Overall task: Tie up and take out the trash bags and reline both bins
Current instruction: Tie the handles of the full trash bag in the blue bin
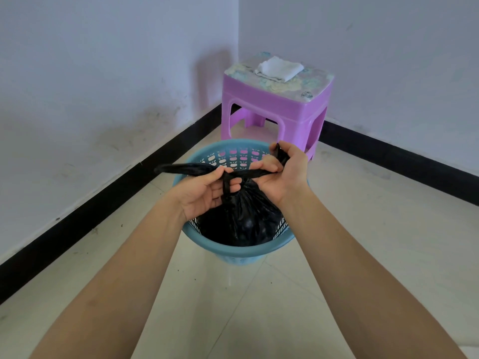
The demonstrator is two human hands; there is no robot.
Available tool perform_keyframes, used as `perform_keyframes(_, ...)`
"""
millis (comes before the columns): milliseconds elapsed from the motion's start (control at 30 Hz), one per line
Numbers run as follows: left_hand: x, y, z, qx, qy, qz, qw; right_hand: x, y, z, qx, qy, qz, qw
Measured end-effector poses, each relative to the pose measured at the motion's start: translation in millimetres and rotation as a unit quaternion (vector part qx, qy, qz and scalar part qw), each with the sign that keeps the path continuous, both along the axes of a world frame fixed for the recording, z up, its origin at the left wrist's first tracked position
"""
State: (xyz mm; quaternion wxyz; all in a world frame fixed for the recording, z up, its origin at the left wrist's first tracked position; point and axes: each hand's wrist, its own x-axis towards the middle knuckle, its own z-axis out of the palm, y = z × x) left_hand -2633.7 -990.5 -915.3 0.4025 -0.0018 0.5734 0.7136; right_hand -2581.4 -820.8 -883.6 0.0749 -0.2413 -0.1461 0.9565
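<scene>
A full black trash bag (246, 218) sits inside a blue perforated bin (233, 251) on the tiled floor. Both my hands are above the bin's mouth, working the bag's two twisted ends, which cross between them. My left hand (204, 189) grips one black strand, whose loose end sticks out to the left. My right hand (282, 169) holds the other strand, its tip poking up above my fingers. The gathered neck of the bag lies just below the crossing. Only this one bin is in view.
A purple plastic stool (274, 110) stands in the room corner right behind the bin, with a folded white cloth (278, 68) on its patterned top. White walls with a black skirting board close in at left and right. Pale tiled floor spreads toward me.
</scene>
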Motion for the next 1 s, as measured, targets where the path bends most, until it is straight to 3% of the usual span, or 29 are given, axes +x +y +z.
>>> perform_keyframes(233, -4.2, -0.4, -0.6, 0.029, -0.023, 0.070, 0.997, 2.2, -0.4, -1.3, 0.136, -0.118, 0.050, 0.982)
perform_keyframes(433, 0.0, -3.2, -6.3, -0.029, 0.084, 0.086, 0.992, -2.7, -3.3, -6.6, 0.164, -0.147, 0.057, 0.974)
perform_keyframes(600, -1.4, -7.7, 0.1, -0.120, 0.211, 0.081, 0.967, -6.0, 6.1, -16.0, 0.298, -0.166, 0.120, 0.932)
perform_keyframes(667, -1.8, -11.6, 6.2, -0.147, 0.260, 0.056, 0.953, -1.8, 10.7, -15.1, 0.414, -0.166, 0.170, 0.879)
perform_keyframes(700, -2.4, -13.8, 10.0, -0.158, 0.283, 0.047, 0.945, 0.1, 13.5, -14.4, 0.498, -0.171, 0.194, 0.828)
perform_keyframes(800, -6.8, -19.3, 13.5, -0.198, 0.341, 0.029, 0.918, 1.0, 22.6, -19.5, 0.777, -0.199, 0.147, 0.579)
perform_keyframes(833, -7.3, -19.7, 14.2, -0.211, 0.359, 0.023, 0.909, -0.3, 23.8, -21.0, 0.827, -0.189, 0.099, 0.520)
perform_keyframes(867, -7.5, -19.4, 13.8, -0.219, 0.371, 0.015, 0.902, -1.6, 23.3, -20.2, 0.857, -0.165, 0.055, 0.486)
perform_keyframes(933, -5.9, -17.7, 13.9, -0.224, 0.390, -0.007, 0.893, -6.7, 20.9, -19.0, 0.880, -0.085, 0.023, 0.466)
perform_keyframes(1000, -4.0, -16.7, 15.5, -0.223, 0.402, -0.029, 0.888, -10.1, 15.1, -20.3, 0.851, 0.003, 0.105, 0.514)
